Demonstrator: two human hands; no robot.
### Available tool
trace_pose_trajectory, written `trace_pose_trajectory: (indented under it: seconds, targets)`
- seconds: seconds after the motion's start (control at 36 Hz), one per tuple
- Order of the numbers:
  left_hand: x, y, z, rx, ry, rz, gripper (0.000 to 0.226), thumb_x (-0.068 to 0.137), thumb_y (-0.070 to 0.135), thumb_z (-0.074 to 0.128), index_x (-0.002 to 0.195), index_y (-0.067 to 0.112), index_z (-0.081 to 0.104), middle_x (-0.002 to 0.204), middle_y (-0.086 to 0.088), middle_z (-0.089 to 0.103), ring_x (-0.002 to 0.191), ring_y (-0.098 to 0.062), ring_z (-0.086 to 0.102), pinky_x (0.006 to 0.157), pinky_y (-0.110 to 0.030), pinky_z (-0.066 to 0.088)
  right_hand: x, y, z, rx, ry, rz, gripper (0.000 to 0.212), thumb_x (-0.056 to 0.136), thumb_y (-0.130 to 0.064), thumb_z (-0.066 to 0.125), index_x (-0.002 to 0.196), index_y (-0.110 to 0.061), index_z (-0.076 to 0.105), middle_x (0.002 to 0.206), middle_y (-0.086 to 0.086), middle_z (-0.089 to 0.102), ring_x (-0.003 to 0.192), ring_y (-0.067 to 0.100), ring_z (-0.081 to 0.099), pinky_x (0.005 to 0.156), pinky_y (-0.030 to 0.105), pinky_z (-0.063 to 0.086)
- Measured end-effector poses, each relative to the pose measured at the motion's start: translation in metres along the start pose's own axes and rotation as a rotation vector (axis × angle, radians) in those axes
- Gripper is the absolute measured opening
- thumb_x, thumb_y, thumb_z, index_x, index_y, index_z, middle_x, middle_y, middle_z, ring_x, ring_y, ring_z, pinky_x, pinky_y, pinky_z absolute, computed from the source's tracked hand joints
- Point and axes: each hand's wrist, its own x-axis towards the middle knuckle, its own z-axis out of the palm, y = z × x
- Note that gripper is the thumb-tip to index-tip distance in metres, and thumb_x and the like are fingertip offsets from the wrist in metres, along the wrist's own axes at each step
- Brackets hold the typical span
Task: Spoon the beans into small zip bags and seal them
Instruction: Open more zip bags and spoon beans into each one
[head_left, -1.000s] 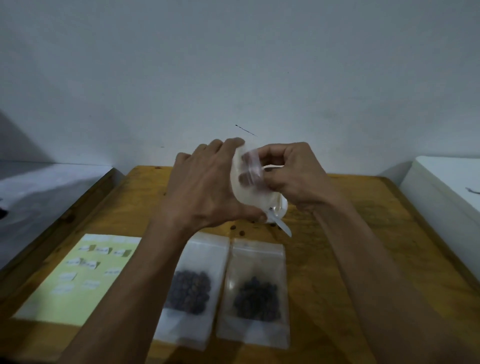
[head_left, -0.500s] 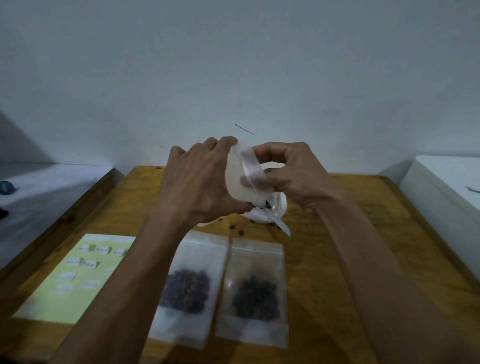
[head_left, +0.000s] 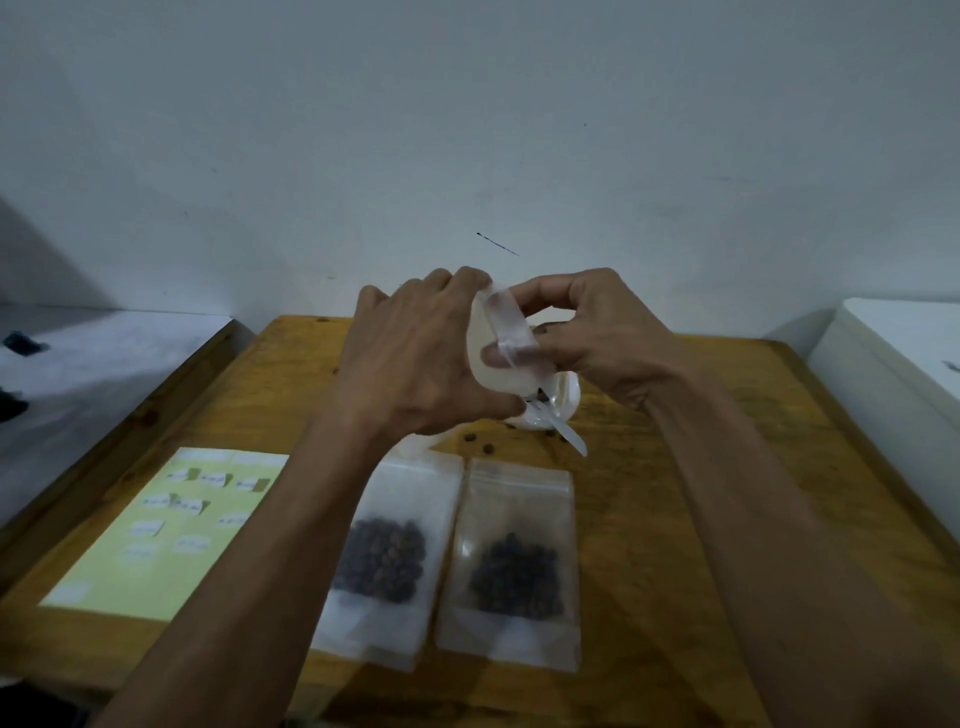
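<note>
Both hands hold one small clear zip bag (head_left: 501, 343) up above the wooden table (head_left: 675, 467). My left hand (head_left: 421, 358) wraps its left side, and my right hand (head_left: 597, 338) pinches its top strip between thumb and fingers. I cannot tell what is inside this bag. Behind and below it stands a white container (head_left: 563, 402) with dark beans and a white plastic spoon (head_left: 569, 439) sticking out toward me. Two zip bags lie flat near the front edge, each with dark beans: one on the left (head_left: 389, 556), one on the right (head_left: 514, 566).
A pale green sheet (head_left: 171, 535) with small white labels lies at the table's left. A few loose beans (head_left: 478, 441) sit on the wood near the container. A grey surface (head_left: 78, 374) adjoins on the left, a white box (head_left: 904, 358) on the right, a wall behind.
The held bag has shifted slightly up and left between my hands, and my right fingers have moved along its top strip. The bags on the table have not moved.
</note>
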Motion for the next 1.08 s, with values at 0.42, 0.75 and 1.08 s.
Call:
trace_pose_trajectory:
  seconds: [0.42, 0.75, 1.08]
  targets:
    - [0.001, -0.002, 0.003, 0.086, -0.035, -0.009, 0.098, 0.059, 0.064, 0.067, 0.141, 0.027, 0.03, 0.12, 0.001, 0.055, 0.104, -0.026, 0.056, 0.087, -0.046, 0.043, 0.004, 0.008, 0.002, -0.089, 0.078, -0.038, 0.035, 0.065, 0.02, 0.072, 0.088, -0.006, 0.08, 0.085, 0.016, 0.075, 0.071, 0.029, 0.073, 0.06, 0.045, 0.063]
    - [0.031, -0.006, 0.005, -0.008, 0.059, 0.003, 0.104, 0.059, 0.077, 0.065, 0.143, 0.027, 0.03, 0.13, 0.002, 0.053, 0.113, -0.024, 0.054, 0.091, -0.046, 0.04, 0.032, 0.001, -0.012, -0.072, 0.198, -0.003, 0.036, 0.077, 0.017, 0.068, 0.098, -0.009, 0.08, 0.096, 0.016, 0.073, 0.08, 0.029, 0.073, 0.056, 0.041, 0.062]
    - [0.018, -0.043, 0.013, -0.001, -0.219, -0.147, 0.1, 0.062, 0.058, 0.081, 0.145, 0.028, 0.033, 0.132, 0.001, 0.056, 0.099, -0.017, 0.05, 0.079, -0.034, 0.042, -0.021, 0.051, -0.009, -0.704, 0.292, 0.397, 0.022, 0.089, -0.044, 0.07, 0.081, -0.025, 0.063, 0.08, -0.005, 0.066, 0.072, 0.013, 0.061, 0.067, 0.034, 0.056]
